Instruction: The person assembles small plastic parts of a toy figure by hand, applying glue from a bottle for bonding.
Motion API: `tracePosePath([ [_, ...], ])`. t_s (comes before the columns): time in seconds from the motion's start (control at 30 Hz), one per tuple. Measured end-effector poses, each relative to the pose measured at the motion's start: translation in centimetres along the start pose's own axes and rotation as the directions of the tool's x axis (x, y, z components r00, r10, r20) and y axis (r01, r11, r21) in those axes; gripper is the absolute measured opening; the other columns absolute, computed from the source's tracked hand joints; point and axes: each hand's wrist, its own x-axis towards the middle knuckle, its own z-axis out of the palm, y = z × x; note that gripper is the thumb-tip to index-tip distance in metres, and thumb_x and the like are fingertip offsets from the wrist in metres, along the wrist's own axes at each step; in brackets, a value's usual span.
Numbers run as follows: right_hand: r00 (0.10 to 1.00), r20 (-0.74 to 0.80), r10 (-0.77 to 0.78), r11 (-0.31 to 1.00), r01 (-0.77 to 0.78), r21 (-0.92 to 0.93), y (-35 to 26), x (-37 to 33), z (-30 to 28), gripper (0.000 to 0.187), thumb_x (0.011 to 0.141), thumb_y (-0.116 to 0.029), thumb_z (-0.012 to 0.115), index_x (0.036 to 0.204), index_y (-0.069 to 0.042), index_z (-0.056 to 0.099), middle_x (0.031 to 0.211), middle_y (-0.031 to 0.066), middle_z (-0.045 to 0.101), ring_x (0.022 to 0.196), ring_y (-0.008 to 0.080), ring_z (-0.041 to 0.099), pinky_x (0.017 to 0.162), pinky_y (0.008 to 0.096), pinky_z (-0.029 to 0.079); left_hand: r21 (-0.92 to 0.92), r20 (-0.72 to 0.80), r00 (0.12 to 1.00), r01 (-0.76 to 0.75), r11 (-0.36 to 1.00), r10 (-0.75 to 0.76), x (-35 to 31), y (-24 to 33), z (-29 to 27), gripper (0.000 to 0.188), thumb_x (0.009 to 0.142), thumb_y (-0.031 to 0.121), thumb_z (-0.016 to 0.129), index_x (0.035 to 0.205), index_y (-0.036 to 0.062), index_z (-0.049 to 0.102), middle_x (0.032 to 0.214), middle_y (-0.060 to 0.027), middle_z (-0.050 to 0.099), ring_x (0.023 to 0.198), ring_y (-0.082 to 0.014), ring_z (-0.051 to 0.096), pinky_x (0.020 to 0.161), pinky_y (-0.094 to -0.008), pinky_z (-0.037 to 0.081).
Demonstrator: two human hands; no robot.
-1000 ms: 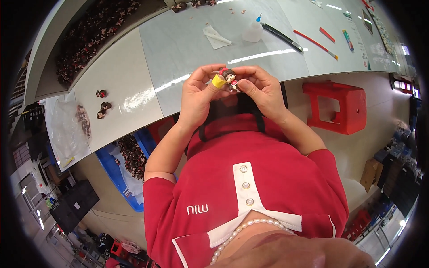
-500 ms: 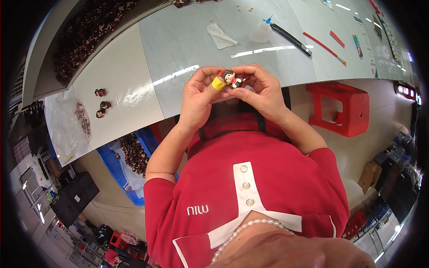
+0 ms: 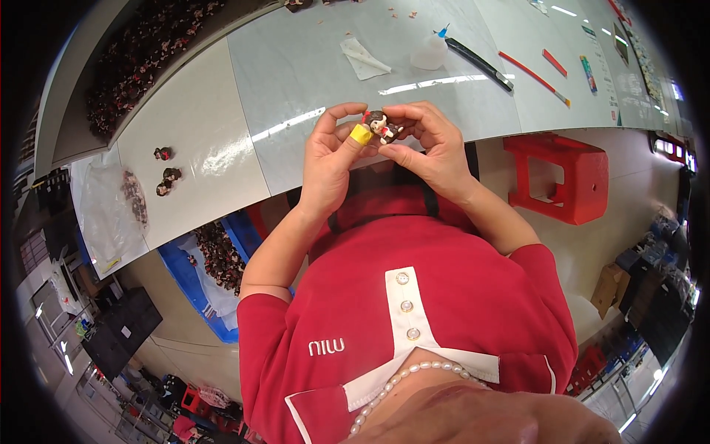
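left hand (image 3: 328,166): fingers pinched on doll (image 3: 384,128), yellow tape (image 3: 360,134) on thumb | right hand (image 3: 438,152): fingers bent, half open round doll, can't tell if gripping | doll: upper middle of frame, by edge of counter (image 3: 296,81)

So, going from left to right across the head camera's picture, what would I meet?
Clear plastic bag, loose dark figures, left hand, brown-haired figurine, right hand, red stool.
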Motion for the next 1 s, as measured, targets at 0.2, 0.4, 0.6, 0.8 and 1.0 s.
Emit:
tracePosePath([
  [0.2,1.000,-0.010,-0.010,1.000,0.010,-0.018,-0.1,-0.1,0.2,0.042,0.077,0.001,0.070,0.117,0.000,0.054,0.109,0.0065,0.051,0.097,0.0133,0.056,0.083,0.0263,0.047,-0.009,-0.016,0.999,0.040,0.999,-0.040,-0.1,-0.1,-0.4,0.041,0.091,0.013,0.056,0.129,0.0013,0.043,0.102,-0.0102,0.064,0.095,-0.0165,0.062,0.083,-0.0283,0.050],
  [0.4,0.988,-0.050,-0.147,0.964,0.132,-0.232,-0.4,0.1,0.2,0.045,0.070,0.004,0.071,0.113,-0.002,0.059,0.104,0.0078,0.055,0.089,0.0146,0.059,0.079,0.0258,0.049,0.077,0.098,0.995,-0.010,0.997,0.002,-0.5,-0.1,0.5,0.056,0.086,0.005,0.062,0.135,0.0004,0.036,0.115,-0.0118,0.058,0.105,-0.0185,0.058,0.091,-0.0310,0.047],
  [0.6,0.971,-0.059,-0.230,0.932,0.203,-0.301,-0.5,0.4,0.3,0.046,0.065,0.004,0.069,0.110,-0.005,0.062,0.099,0.0089,0.057,0.086,0.0176,0.060,0.078,0.0270,0.049,0.056,0.125,0.991,0.032,0.998,-0.039,-0.4,-0.3,-0.1,0.057,0.085,0.005,0.061,0.136,0.0005,0.035,0.120,-0.0138,0.055,0.109,-0.0215,0.056,0.094,-0.0330,0.046],
  [0.8,0.970,-0.009,-0.244,0.900,0.223,-0.375,-0.8,1.0,-0.2,0.042,0.066,-0.001,0.072,0.108,-0.007,0.064,0.103,0.0079,0.056,0.095,0.0208,0.055,0.079,0.0293,0.048,-0.265,0.341,0.923,0.274,0.924,-0.176,-0.3,-0.6,-0.8,0.054,0.091,0.028,0.056,0.134,0.0003,0.038,0.126,-0.0180,0.051,0.115,-0.0224,0.052,0.098,-0.0362,0.042],
  [1.0,0.980,0.048,-0.192,0.922,0.197,-0.333,-0.6,0.9,-0.6,0.037,0.069,-0.003,0.073,0.105,-0.007,0.065,0.105,0.0075,0.055,0.097,0.0204,0.054,0.081,0.0294,0.048,-0.409,0.396,0.899,0.355,0.841,-0.187,-0.4,-1.5,-1.3,0.061,0.090,0.037,0.056,0.134,-0.0014,0.038,0.131,-0.0183,0.047,0.120,-0.0224,0.048,0.100,-0.0361,0.040],
])
